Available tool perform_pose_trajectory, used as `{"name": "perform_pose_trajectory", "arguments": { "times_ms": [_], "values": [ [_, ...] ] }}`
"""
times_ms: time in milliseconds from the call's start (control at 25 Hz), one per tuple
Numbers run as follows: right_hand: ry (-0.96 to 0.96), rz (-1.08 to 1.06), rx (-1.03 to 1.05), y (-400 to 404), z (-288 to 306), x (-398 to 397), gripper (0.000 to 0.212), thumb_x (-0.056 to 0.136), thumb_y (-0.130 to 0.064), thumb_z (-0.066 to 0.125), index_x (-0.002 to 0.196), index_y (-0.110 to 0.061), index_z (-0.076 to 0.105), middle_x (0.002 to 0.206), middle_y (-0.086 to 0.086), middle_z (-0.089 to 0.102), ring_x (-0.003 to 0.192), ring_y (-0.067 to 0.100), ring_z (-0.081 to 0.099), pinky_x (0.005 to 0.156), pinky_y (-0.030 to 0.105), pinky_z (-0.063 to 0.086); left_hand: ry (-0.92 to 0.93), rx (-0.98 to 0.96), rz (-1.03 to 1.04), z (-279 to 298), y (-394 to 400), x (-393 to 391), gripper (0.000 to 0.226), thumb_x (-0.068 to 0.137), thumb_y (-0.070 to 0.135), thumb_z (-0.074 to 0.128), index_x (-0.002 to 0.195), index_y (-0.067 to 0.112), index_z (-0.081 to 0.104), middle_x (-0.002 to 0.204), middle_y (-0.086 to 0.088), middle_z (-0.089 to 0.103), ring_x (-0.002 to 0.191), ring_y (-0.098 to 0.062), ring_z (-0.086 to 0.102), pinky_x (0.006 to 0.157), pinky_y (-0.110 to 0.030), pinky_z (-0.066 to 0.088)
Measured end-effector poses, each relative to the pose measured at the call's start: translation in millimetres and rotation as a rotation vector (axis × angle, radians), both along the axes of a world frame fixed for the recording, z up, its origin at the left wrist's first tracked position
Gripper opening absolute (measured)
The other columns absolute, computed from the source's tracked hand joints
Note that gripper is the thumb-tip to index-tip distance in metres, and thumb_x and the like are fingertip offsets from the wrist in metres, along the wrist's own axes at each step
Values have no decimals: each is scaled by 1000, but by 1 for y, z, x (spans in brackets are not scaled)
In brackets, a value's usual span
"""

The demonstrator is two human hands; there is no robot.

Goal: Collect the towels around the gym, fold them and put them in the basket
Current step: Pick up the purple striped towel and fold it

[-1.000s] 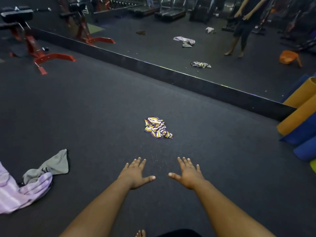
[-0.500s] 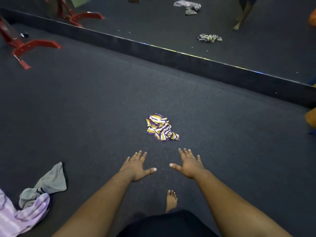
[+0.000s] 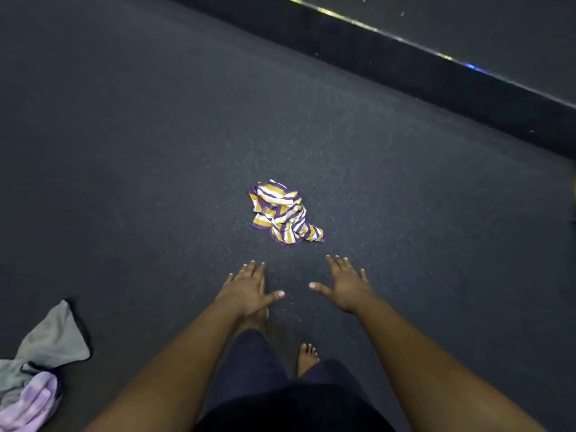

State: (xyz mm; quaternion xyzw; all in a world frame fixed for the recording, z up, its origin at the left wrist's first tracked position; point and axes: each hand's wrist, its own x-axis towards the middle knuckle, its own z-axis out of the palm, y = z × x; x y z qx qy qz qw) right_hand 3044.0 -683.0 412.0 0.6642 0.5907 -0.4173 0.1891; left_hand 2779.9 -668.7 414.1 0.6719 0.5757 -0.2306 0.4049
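Note:
A crumpled towel striped purple, yellow and white point(image 3: 284, 212) lies on the dark gym floor ahead of me. My left hand point(image 3: 249, 289) and my right hand point(image 3: 346, 286) are stretched forward, palms down, fingers spread, both empty and just short of the towel. At the lower left a grey towel point(image 3: 50, 344) lies bunched on the floor, with a lilac striped towel point(image 3: 29, 403) overlapping it. No basket is in view.
A dark raised ledge point(image 3: 436, 76) at the foot of a wall mirror crosses the upper right. My bare feet point(image 3: 307, 358) stand on the speckled dark floor below my hands.
The view has tilted down and come closer to the striped towel. The red gym bench and most of the mirror have left the frame. Both hands stay open and empty.

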Motion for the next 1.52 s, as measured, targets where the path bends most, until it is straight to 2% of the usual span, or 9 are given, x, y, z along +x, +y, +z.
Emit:
{"name": "perform_pose_trajectory", "arguments": {
  "times_ms": [400, 560, 720, 840, 920, 1040, 1160, 1360, 1520],
  "values": [
    [-21, -75, -136, 151, -256, -2, 89, 93, -73, 45, 162, -23, 19, 165, 5, 31, 152, 26, 25, 119, 53, 27, 50, -208, -60, -254, 172, -9, 106, 87, 83, 38, 163, 22, -4, 171, -6, -7, 158, -26, 1, 127, -49, 7],
    [-51, 26, -117, 197, -392, 10, 73, 100, -54, 51, 159, -24, 20, 144, 12, 53, 128, 32, 53, 94, 44, 48, 67, -252, -98, -377, 199, -5, 106, 88, 82, 38, 163, 23, -7, 170, -5, -11, 157, -25, -3, 127, -51, 6],
    [-105, 229, -19, 235, -512, 10, 71, 103, -35, 52, 160, -28, 11, 109, 9, 64, 93, 31, 63, 65, 35, 41, 98, -284, -118, -491, 198, 0, 108, 86, 84, 38, 162, 24, -11, 170, -5, -13, 157, -24, -5, 126, -49, 4],
    [-169, 323, -3, 255, -589, 6, 74, 100, -25, 54, 160, -29, 11, 109, 8, 63, 96, 33, 64, 67, 37, 41, 103, -289, -125, -552, 189, 11, 109, 85, 86, 35, 162, 25, -11, 170, -4, -14, 157, -22, -5, 126, -48, 4],
    [-228, 353, -25, 260, -612, 4, 61, 99, -19, 54, 153, -25, 28, 120, 9, 60, 107, 34, 62, 77, 41, 45, 92, -282, -131, -567, 184, 19, 107, 86, 86, 34, 162, 25, -11, 170, -3, -14, 157, -21, -6, 127, -48, 4],
    [-205, 250, -3, 248, -608, 14, 42, 97, -10, 48, 137, -22, 50, 125, 11, 58, 112, 36, 62, 80, 42, 48, 99, -298, -164, -561, 181, 27, 107, 86, 85, 35, 161, 25, -12, 169, -2, -15, 157, -21, -8, 127, -49, 4],
    [-64, 25, 0, 212, -552, 29, 25, 101, -22, 45, 125, -18, 53, 122, 10, 60, 104, 37, 64, 74, 42, 47, 98, -315, -174, -511, 184, 34, 109, 85, 85, 37, 161, 26, -13, 169, -2, -16, 157, -21, -9, 126, -48, 3],
    [160, -305, -43, 153, -397, 53, 26, 101, -39, 51, 117, -22, 62, 107, 9, 68, 97, 34, 66, 73, 39, 49, 67, -276, -178, -365, 201, 61, 109, 84, 86, 38, 162, 25, -9, 170, -1, -13, 157, -22, -4, 126, -47, 6],
    [264, -535, -53, 114, -220, 59, 55, 92, -51, 49, 134, -18, 63, 135, 12, 64, 123, 33, 60, 96, 35, 46, -1, -260, -186, -211, 212, 79, 132, 60, 104, 20, 163, 25, -1, 171, -3, -5, 158, -23, 3, 125, -49, 13]
  ]
}}
